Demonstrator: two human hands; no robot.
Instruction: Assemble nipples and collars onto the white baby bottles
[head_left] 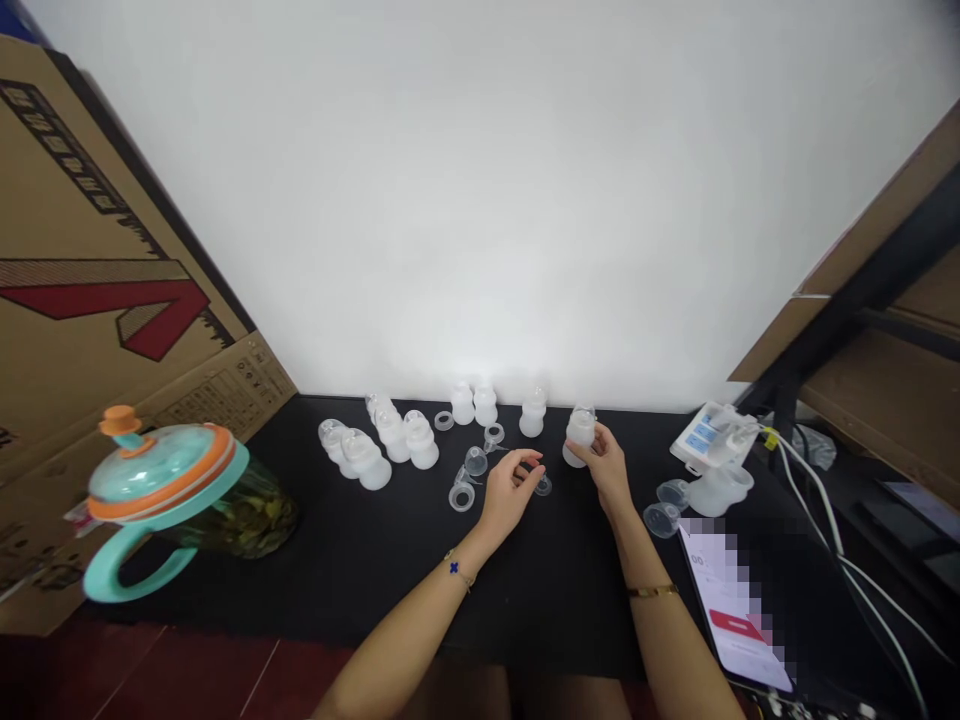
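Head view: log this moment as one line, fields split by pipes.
right hand: holding waisted translucent white bottle upright | left hand: fingers bent, apart from bottle, nothing visibly held | surface: flat black tabletop

A small, milky-white bottle (pixel 579 431) with a clear top is roughly upright in the right hand (pixel 606 468).

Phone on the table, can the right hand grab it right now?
Probably not: the right hand is holding a white bottle, so its grip looks too busy for the phone unless it lets go.
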